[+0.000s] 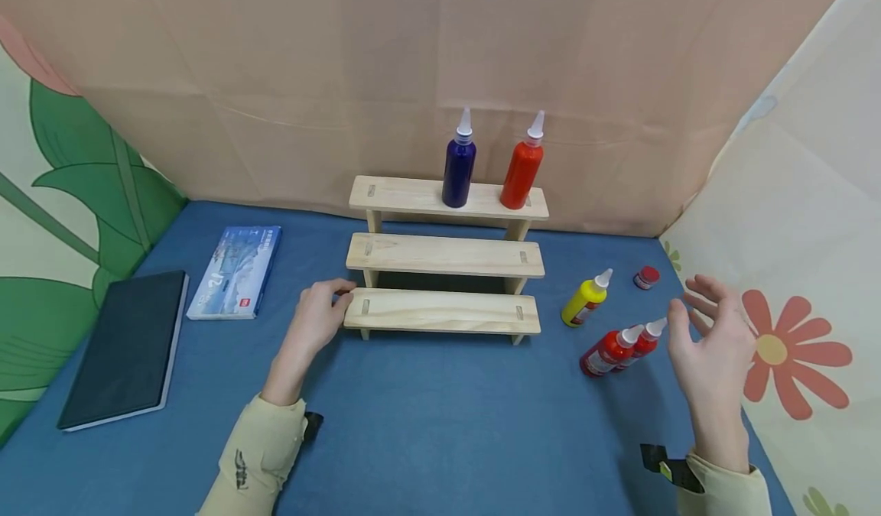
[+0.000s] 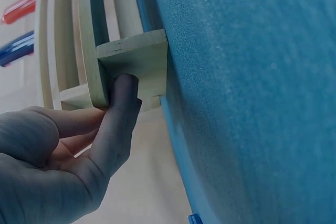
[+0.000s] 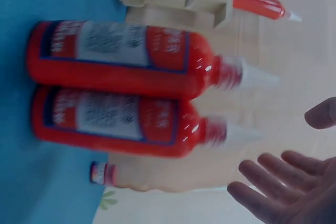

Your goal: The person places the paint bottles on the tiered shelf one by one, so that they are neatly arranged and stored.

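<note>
A three-step wooden display stand stands on the blue cloth. My left hand pinches the left end of its lowest step, one finger under the board in the left wrist view. On the top step, a dark blue paint bottle and an orange-red paint bottle stand upright with white nozzles. My right hand is held up with fingers spread, just right of two red paint bottles that stand side by side. Nothing is in its grasp. Behind these is a yellow paint bottle.
A small red-lidded jar sits at the right, near the flowered side panel. To the left lie a blue-and-white book and a black notebook. A beige cloth backdrop hangs behind the stand.
</note>
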`<state>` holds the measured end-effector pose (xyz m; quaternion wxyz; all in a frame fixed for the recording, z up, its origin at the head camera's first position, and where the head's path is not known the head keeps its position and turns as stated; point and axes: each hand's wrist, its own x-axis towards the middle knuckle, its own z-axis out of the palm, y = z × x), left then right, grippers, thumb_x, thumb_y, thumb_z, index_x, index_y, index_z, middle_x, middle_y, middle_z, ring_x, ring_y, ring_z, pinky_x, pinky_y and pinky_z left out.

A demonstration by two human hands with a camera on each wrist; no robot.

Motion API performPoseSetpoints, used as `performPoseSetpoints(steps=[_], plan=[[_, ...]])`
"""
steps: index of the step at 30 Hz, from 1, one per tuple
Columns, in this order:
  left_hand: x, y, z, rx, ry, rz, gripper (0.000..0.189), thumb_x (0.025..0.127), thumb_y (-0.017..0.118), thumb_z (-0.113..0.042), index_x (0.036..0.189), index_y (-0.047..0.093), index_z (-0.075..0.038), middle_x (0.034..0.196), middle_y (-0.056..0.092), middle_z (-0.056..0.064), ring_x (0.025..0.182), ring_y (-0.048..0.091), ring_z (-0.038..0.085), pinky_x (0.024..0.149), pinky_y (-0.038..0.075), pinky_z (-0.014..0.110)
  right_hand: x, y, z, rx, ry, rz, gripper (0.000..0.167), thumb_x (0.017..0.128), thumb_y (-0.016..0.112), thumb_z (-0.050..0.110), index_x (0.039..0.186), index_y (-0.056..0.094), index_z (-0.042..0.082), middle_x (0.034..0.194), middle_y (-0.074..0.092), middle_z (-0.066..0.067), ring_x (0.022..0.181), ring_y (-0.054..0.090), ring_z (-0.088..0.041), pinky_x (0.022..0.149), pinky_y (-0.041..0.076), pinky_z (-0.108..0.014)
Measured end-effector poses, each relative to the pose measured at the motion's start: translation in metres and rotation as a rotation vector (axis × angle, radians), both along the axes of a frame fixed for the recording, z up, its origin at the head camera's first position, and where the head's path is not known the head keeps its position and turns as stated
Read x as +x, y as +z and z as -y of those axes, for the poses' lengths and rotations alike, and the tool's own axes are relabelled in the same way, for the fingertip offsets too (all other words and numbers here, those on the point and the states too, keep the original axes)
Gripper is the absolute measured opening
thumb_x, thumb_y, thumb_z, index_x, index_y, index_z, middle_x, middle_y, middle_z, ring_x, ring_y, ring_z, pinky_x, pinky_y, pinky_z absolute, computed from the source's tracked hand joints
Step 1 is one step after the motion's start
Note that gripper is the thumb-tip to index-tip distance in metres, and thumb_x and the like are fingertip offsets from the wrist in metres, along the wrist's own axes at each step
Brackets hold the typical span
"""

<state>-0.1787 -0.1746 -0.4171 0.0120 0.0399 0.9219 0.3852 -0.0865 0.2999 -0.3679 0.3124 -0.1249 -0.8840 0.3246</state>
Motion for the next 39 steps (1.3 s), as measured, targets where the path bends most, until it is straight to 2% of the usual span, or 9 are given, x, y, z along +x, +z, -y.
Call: performPoseSetpoints(steps=[6, 9, 12, 15, 18, 23, 26, 34, 39], plan=[[-0.001, 0.0, 0.001, 0.003, 0.002, 0.003, 0.031, 0.109, 0.054, 0.0, 0.133, 0.067, 0.013, 0.133, 0.066, 0.033, 0.113, 0.061, 0.041, 0.09, 0.049, 0.055, 0.008, -0.008, -0.009, -0.06, 0.06, 0.175, 0.059, 0.103, 0.063, 0.015, 0.16, 0.047, 0.013, 0.153, 0.059, -0.01, 0.133, 0.061, -0.039, 0.107, 0.049, -0.035], [-0.001, -0.001, 0.002, -0.006, 0.004, -0.019, 0.03, 0.108, 0.055, 0.0, 0.132, 0.068, 0.013, 0.131, 0.067, 0.033, 0.109, 0.062, 0.041, 0.087, 0.05, 0.053, 0.01, -0.01, -0.016, -0.054, 0.135, 0.244, 0.061, 0.104, 0.062, 0.014, 0.162, 0.044, 0.011, 0.155, 0.056, -0.014, 0.135, 0.058, -0.042, 0.106, 0.05, -0.039], [-0.002, -0.001, 0.003, -0.014, 0.004, -0.035, 0.03, 0.108, 0.055, 0.0, 0.132, 0.068, 0.013, 0.129, 0.068, 0.032, 0.101, 0.064, 0.039, 0.078, 0.05, 0.048, 0.01, -0.014, -0.021, -0.045, 0.202, 0.277, 0.062, 0.105, 0.063, 0.015, 0.163, 0.042, 0.01, 0.156, 0.054, -0.017, 0.134, 0.056, -0.046, 0.1, 0.051, -0.031], [-0.002, -0.002, 0.003, -0.017, 0.004, -0.036, 0.03, 0.108, 0.056, 0.0, 0.133, 0.068, 0.012, 0.129, 0.068, 0.032, 0.094, 0.064, 0.038, 0.072, 0.047, 0.043, 0.01, -0.019, -0.027, -0.051, 0.245, 0.286, 0.063, 0.105, 0.065, 0.017, 0.163, 0.041, 0.01, 0.156, 0.054, -0.016, 0.134, 0.055, -0.045, 0.09, 0.046, -0.016], [-0.002, -0.002, 0.002, -0.016, 0.004, -0.025, 0.031, 0.108, 0.055, 0.0, 0.133, 0.068, 0.012, 0.13, 0.068, 0.032, 0.095, 0.063, 0.037, 0.071, 0.046, 0.041, 0.011, -0.026, -0.032, -0.063, 0.289, 0.284, 0.063, 0.105, 0.068, 0.019, 0.163, 0.042, 0.011, 0.156, 0.053, -0.017, 0.133, 0.056, -0.033, 0.084, 0.042, -0.008], [-0.002, -0.003, 0.001, -0.013, -0.001, -0.016, 0.03, 0.109, 0.055, -0.001, 0.133, 0.068, 0.011, 0.13, 0.068, 0.031, 0.102, 0.062, 0.039, 0.077, 0.047, 0.046, 0.014, -0.039, -0.04, -0.114, 0.419, 0.279, 0.058, 0.105, 0.069, 0.013, 0.158, 0.046, 0.004, 0.153, 0.051, -0.025, 0.123, 0.049, 0.001, 0.083, 0.045, -0.006], [-0.002, -0.003, 0.001, -0.011, -0.005, -0.014, 0.03, 0.109, 0.055, -0.001, 0.133, 0.068, 0.011, 0.13, 0.068, 0.031, 0.108, 0.063, 0.041, 0.083, 0.049, 0.051, 0.013, -0.046, -0.045, -0.127, 0.466, 0.307, 0.059, 0.105, 0.071, 0.011, 0.157, 0.046, 0.003, 0.152, 0.051, -0.025, 0.12, 0.045, 0.008, 0.083, 0.047, -0.008], [-0.001, -0.002, 0.0, -0.009, -0.002, -0.015, 0.03, 0.108, 0.056, -0.001, 0.133, 0.068, 0.012, 0.129, 0.069, 0.031, 0.109, 0.065, 0.042, 0.084, 0.051, 0.052, 0.009, -0.057, -0.053, -0.079, 0.524, 0.367, 0.062, 0.103, 0.073, 0.007, 0.159, 0.047, 0.005, 0.152, 0.053, -0.022, 0.123, 0.047, 0.004, 0.081, 0.051, -0.014], [0.0, -0.002, 0.0, -0.012, 0.004, -0.021, 0.03, 0.108, 0.056, -0.001, 0.132, 0.069, 0.012, 0.128, 0.069, 0.031, 0.105, 0.065, 0.04, 0.082, 0.05, 0.05, 0.006, -0.056, -0.053, -0.067, 0.531, 0.384, 0.06, 0.104, 0.073, 0.01, 0.158, 0.048, 0.006, 0.151, 0.055, -0.022, 0.128, 0.053, -0.028, 0.082, 0.052, -0.016]])
